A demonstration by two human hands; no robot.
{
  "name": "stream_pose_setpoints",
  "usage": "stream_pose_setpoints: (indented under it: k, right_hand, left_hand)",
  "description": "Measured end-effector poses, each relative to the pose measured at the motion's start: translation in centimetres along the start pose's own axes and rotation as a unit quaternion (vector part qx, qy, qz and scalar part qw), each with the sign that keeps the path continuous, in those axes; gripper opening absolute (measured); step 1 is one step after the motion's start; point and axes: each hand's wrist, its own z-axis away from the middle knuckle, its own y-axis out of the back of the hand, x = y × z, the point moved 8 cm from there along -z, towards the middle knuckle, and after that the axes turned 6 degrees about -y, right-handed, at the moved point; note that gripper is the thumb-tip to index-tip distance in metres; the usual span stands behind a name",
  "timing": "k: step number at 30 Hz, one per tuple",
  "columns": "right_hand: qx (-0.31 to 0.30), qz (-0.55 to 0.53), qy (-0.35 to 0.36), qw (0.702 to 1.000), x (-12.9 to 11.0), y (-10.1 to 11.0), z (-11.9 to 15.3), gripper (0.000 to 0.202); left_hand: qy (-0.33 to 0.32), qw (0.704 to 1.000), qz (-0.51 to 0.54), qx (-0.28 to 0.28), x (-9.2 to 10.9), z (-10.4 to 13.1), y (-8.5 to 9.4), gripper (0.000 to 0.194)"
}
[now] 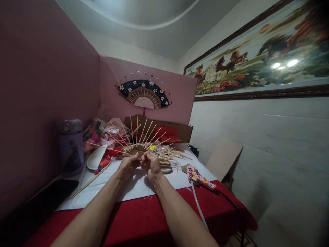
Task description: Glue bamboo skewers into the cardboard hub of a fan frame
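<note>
Both hands meet at the lower edge of a half-round cardboard fan frame [137, 150], from which several thin wooden sticks spread out like rays. My left hand [130, 165] pinches the frame's lower left side. At its lower right, my right hand [151, 164] has its fingers closed against the edge; whether a small piece sits between them I cannot make out. Loose wooden sticks [177, 154] lie in a heap to the right of the frame. A flower-patterned glue gun [199, 177] rests farther right, with a white glue stick [197, 202] running out of its back.
A purple bottle [70, 145] and a dark flat object [55, 193] stand at the left. Fabric scraps and a white dish [95, 158] lie behind. A finished decorated fan [144, 92] is pinned to the pink board. White paper [102, 192] covers part of the red tablecloth [136, 219].
</note>
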Motion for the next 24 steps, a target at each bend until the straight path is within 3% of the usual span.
stream_pose_setpoints:
  k: [8,18,24]
  right_hand:
    - [-0.043,-0.077,-0.023,0.996,0.0,-0.7,0.0,0.024]
    - [-0.002,-0.069,0.045,0.997,-0.8,0.1,-0.6,0.030]
    - [0.014,-0.054,0.058,0.997,-0.8,0.3,-0.5,0.030]
  left_hand:
    - [0.002,1.000,0.003,0.004,0.1,0.1,-0.3,0.022]
    - [-0.007,0.999,-0.001,-0.033,0.1,0.1,-0.6,0.027]
    - [-0.007,1.000,0.004,0.010,-0.3,-0.5,0.7,0.023]
